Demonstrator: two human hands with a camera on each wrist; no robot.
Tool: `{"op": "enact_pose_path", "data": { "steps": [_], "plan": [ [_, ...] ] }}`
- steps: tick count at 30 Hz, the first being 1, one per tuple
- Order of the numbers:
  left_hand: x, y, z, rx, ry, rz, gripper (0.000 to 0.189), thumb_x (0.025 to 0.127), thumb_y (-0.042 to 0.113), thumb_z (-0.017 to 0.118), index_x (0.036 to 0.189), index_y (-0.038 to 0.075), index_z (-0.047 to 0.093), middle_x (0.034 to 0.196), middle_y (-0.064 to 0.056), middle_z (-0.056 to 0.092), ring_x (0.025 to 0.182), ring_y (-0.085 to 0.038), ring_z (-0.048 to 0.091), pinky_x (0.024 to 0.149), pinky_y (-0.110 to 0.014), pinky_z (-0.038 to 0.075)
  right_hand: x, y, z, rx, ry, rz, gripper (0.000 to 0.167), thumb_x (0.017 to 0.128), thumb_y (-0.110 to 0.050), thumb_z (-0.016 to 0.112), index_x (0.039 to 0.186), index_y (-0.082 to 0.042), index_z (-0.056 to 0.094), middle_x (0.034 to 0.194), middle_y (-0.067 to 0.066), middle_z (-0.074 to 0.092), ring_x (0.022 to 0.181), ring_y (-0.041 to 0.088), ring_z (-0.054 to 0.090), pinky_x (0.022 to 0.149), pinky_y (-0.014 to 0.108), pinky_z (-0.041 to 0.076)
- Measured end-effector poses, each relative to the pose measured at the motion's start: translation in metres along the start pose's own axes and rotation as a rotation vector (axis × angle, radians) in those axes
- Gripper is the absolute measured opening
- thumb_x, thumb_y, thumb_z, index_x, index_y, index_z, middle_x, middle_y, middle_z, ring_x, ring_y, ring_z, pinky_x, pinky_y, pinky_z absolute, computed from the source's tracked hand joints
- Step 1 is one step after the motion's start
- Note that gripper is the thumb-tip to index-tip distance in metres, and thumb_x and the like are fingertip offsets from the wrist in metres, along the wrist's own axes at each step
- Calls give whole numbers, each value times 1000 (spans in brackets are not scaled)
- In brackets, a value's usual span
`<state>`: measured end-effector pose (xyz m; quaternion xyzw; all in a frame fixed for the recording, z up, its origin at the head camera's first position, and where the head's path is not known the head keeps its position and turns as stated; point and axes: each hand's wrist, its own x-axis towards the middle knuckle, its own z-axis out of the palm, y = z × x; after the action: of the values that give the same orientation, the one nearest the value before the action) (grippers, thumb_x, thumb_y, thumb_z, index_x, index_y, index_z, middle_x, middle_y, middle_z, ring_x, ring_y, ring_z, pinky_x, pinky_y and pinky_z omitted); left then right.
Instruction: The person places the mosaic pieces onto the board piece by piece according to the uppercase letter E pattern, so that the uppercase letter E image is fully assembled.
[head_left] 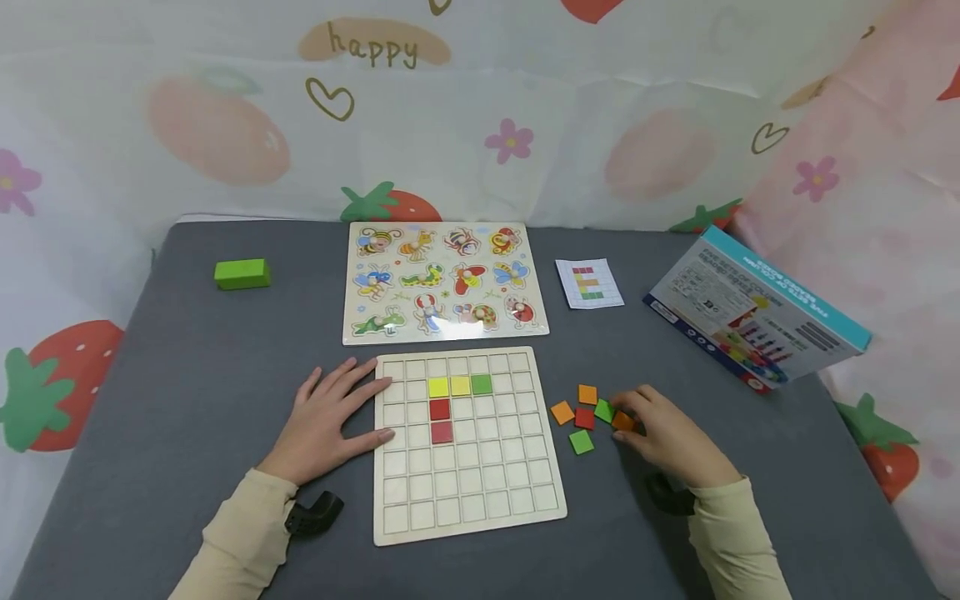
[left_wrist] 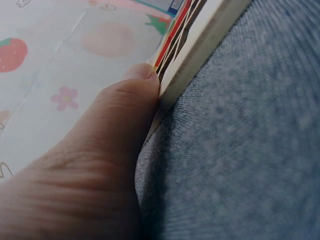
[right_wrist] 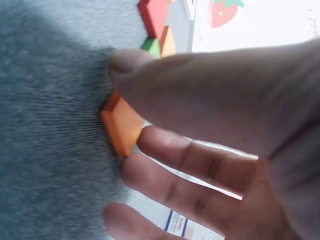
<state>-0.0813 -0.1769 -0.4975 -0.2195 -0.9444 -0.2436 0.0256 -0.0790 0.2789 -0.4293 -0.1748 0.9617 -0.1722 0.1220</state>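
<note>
A wooden grid board lies in front of me. Two yellow tiles and a green tile sit in one row, with two red tiles below the left yellow one. My left hand rests with spread fingers on the board's left edge, its thumb at the rim in the left wrist view. To the board's right, my right hand pinches an orange tile between thumb and fingers, close over the table. Loose orange, green and red tiles lie beside it.
Behind the board lies an insect picture puzzle. A small pattern card is to its right, and a printed box stands farther right. A green block sits at the back left of the grey table.
</note>
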Motion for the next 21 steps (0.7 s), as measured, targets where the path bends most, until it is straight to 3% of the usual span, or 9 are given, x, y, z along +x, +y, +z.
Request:
{"op": "enact_pose_path", "data": {
  "steps": [11,21],
  "plan": [
    [-1,-1,1,-4,-6,-17,72,82,64,63,143,30,46,154,-2,33,145,-29,22,115,-61,9,8,12,4,13,53,5,25,87,-7,70,111,-7,64,105,7,58,94,20,57,84,43,54],
    [0,-1,1,2,-7,-10,73,82,64,62,144,30,45,154,-1,33,145,-28,22,115,-60,8,3,16,1,25,37,33,26,86,-3,70,111,-5,64,103,7,58,92,20,60,81,42,55]
  ]
}}
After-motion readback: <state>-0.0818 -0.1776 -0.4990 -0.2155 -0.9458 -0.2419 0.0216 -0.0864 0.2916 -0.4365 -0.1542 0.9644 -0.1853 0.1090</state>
